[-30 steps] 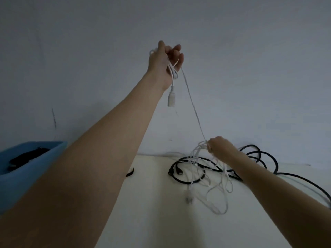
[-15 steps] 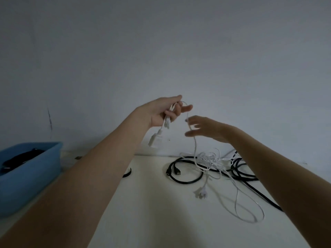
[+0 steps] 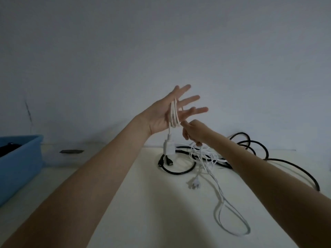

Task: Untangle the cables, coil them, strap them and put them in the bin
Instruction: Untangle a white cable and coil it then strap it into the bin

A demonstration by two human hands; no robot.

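Since half a second ago, left hand (image 3: 166,114) has spread flat, white cable (image 3: 173,114) looped across its palm.
Right hand (image 3: 194,132) pinches that cable; tangle on table (image 3: 152,203) partly hidden; blue bin (image 3: 19,165) cut off.

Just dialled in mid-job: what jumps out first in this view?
The raised left hand, fingers spread, has white cable looped across its palm, a connector dangling below. The right hand pinches the same cable just beneath. Behind them, black cable sprawls tangled on the table; a blue bin sits far left.
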